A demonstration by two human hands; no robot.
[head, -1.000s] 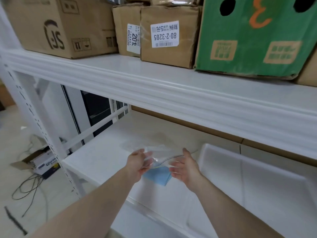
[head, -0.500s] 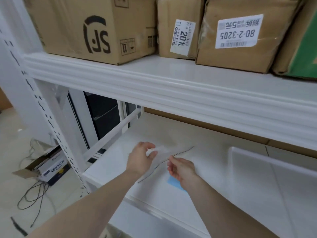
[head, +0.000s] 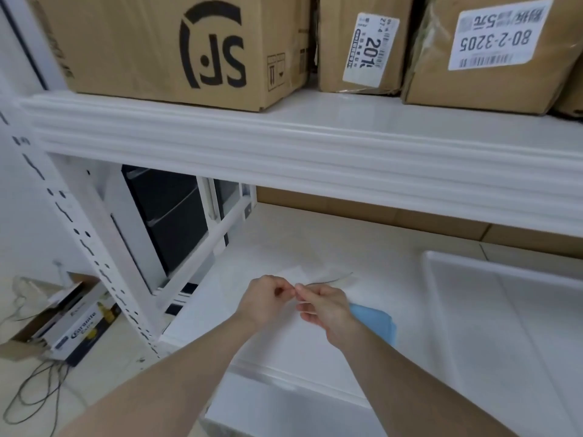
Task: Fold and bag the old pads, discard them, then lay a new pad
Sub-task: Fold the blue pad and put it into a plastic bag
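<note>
Hands: left hand (head: 264,298) and right hand (head: 325,305) pinch clear bag (head: 315,280), lower centre.
Risk: bag mouth may slip, freeing folded blue pad (head: 375,323).

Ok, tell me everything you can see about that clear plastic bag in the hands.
The clear plastic bag is thin, see-through film, hard to make out against the white shelf. A dark strip edges its mouth, curving back right. Both the left hand and right hand pinch it at their fingers. A blue pad shows just beyond the right hand.
</note>
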